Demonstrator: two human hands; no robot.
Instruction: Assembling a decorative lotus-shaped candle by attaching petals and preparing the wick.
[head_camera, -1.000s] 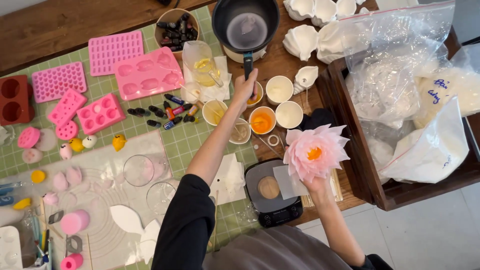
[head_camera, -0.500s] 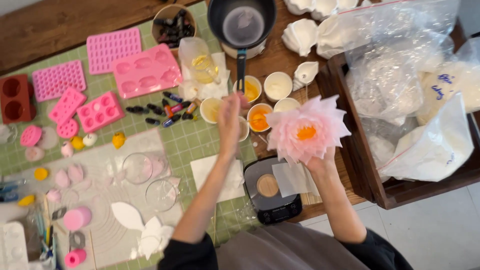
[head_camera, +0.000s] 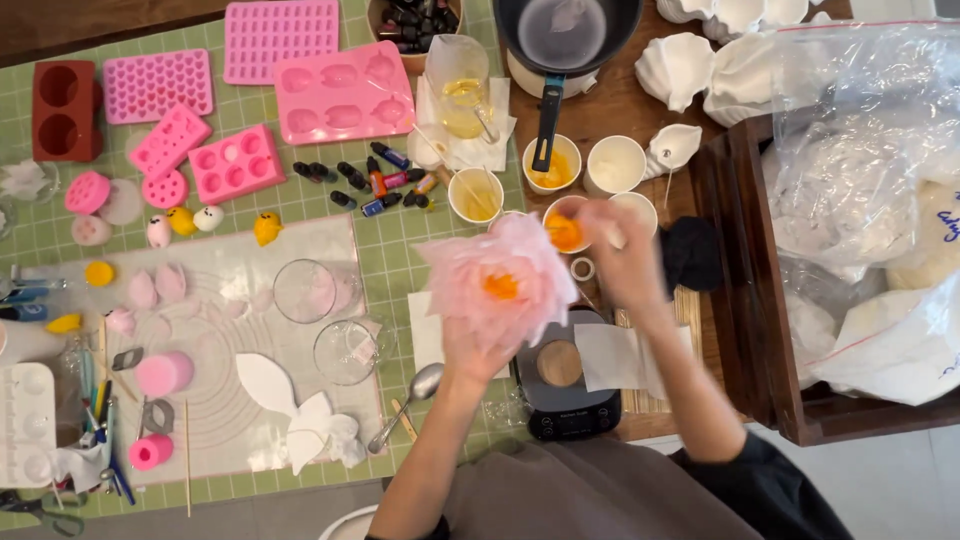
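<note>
Pink layered flower (head_camera: 497, 285), likely light, soft-petalled and fragile, best taken from underneath at its base, held up over the table by left hand (head_camera: 470, 350) closed beneath it; right hand (head_camera: 625, 260) blurred, grip unclear.

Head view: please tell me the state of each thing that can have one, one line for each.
Left hand: holds the pink flower from below.
Right hand: blurred, over the small cups.
Pink flower: open, orange centre up.
Pot: open, no lid.
Glass cup: holds yellow liquid.
Scale: a round disc on top.
</note>
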